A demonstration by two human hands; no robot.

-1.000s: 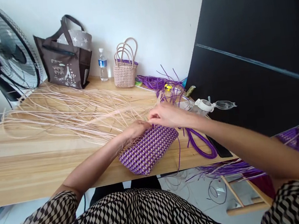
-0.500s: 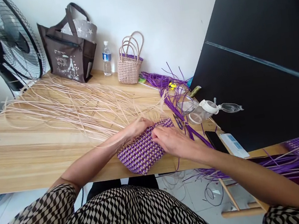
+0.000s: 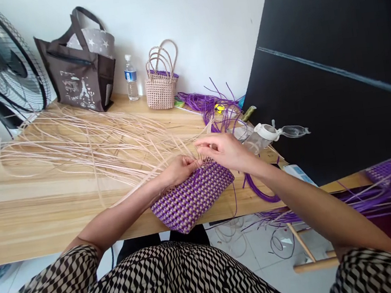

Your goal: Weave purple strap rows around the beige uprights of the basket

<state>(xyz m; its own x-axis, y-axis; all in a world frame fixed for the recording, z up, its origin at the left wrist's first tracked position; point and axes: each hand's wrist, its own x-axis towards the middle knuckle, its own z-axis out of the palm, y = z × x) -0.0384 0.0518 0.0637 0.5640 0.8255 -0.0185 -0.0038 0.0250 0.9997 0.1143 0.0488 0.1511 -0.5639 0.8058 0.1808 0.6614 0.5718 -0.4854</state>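
Note:
A purple-and-beige woven basket piece point(image 3: 195, 197) lies tilted at the table's front edge. My left hand point(image 3: 180, 170) is closed in a pinch on its upper edge, where loose beige strands come out. Just above that edge, my right hand point(image 3: 226, 149) has thumb and forefinger brought together on what looks like a thin beige strand; the strand itself is hard to make out. Long beige strands point(image 3: 108, 139) spread from the piece across the table to the left.
Along the wall stand a brown tote bag point(image 3: 74, 76), a water bottle point(image 3: 131, 80) and a small finished basket point(image 3: 160, 91). Purple strands point(image 3: 197, 102), a clear lidded cup point(image 3: 257, 140) and a black panel point(image 3: 333, 75) are on the right. A fan point(image 3: 7, 60) stands left.
My right hand has moved from the face of the woven piece up to beyond its upper edge. My left hand has shifted slightly along that edge. The view has turned a little.

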